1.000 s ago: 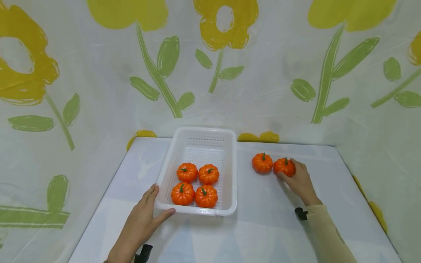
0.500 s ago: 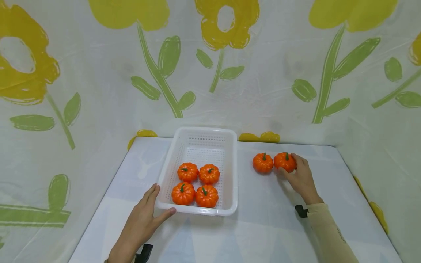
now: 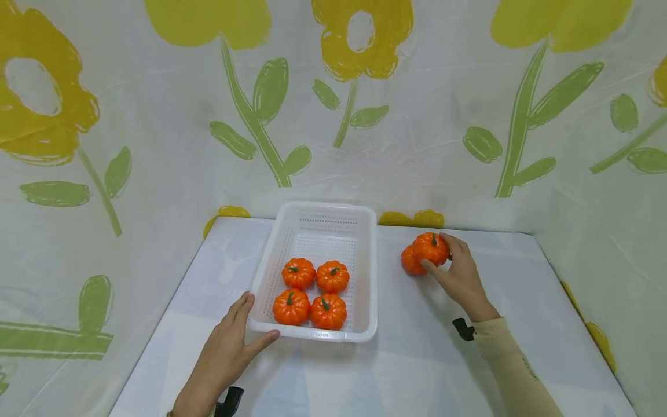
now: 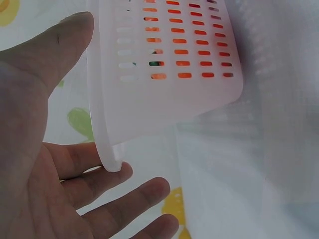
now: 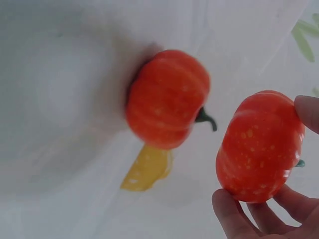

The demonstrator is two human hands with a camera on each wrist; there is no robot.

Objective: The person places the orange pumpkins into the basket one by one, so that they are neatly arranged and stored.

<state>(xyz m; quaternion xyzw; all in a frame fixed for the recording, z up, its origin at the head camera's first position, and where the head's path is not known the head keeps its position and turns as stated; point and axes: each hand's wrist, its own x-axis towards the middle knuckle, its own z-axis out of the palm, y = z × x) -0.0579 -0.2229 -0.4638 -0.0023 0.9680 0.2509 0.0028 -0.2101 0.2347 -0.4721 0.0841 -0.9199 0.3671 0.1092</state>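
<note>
My right hand [image 3: 458, 278] pinches a small orange pumpkin [image 3: 431, 248] with a green stem, between thumb and fingertips. In the right wrist view, this held pumpkin [image 5: 260, 147] is off the tabletop, apart from a second pumpkin [image 5: 168, 99] that sits on the table. In the head view the held one partly covers that second pumpkin [image 3: 411, 262]. My left hand [image 3: 224, 341] rests at the near left corner of a white perforated plastic basket [image 3: 367, 278]. Its thumb and fingers, fairly straight, touch the basket's rim [image 4: 97, 99]. Several pumpkins [image 3: 292, 307] lie in the near half of the basket.
The basket stands on a pale table [image 3: 417, 359], left of the loose pumpkins. A whitish curtain [image 3: 417, 116] with yellow flowers and green stems hangs behind and at both sides of the table.
My right hand has lifted the right-hand pumpkin and moved it left, in front of the other one. The left hand and the basket have stayed in place.
</note>
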